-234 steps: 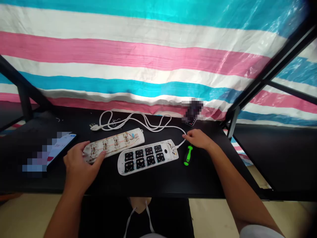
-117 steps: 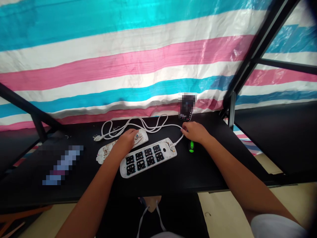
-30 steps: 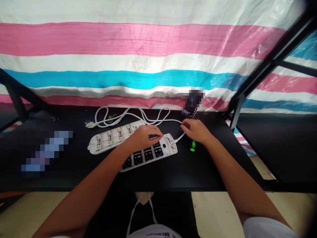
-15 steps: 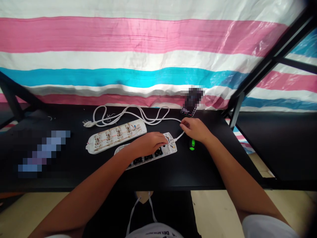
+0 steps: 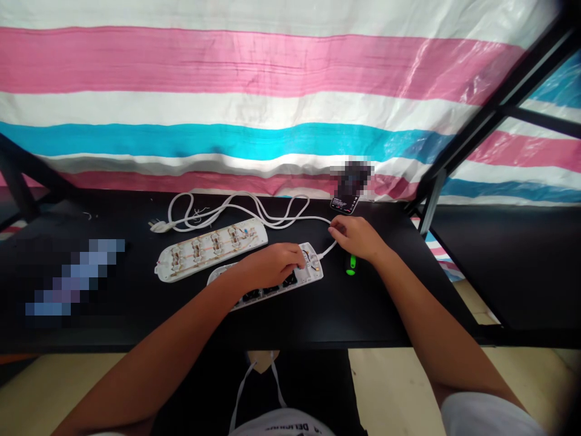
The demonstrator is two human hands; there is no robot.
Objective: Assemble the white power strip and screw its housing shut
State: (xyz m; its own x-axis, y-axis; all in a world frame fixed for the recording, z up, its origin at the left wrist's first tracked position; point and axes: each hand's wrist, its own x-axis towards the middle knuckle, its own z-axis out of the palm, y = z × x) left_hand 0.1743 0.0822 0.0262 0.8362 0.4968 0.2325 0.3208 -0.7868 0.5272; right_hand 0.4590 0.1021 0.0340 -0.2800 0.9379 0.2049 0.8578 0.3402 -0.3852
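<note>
Two halves of an opened power strip lie on the black table. The rear half [image 5: 211,250] carries metal contact strips. The nearer half [image 5: 311,275], with black socket parts and a few wires at its right end, lies partly under my left hand [image 5: 276,264]. That hand's fingers are bent together over the inside of its right end; what is between the fingertips is hidden. My right hand [image 5: 353,235] pinches the white power cord [image 5: 327,250] just right of where it enters the nearer half. Beside the right hand lies a tool with a green-and-black handle [image 5: 351,265], partly covered.
The cord loops behind the strip to a white plug [image 5: 161,226]. A phone [image 5: 345,204] stands at the back against the striped sheet [image 5: 218,142]. At the left lies a blurred-out object [image 5: 79,275]. Black frame bars [image 5: 458,154] rise on the right.
Both hands keep nearly the same pose, the left fingertips shifting very slightly at the strip's right end. The whole view has drifted a little.
</note>
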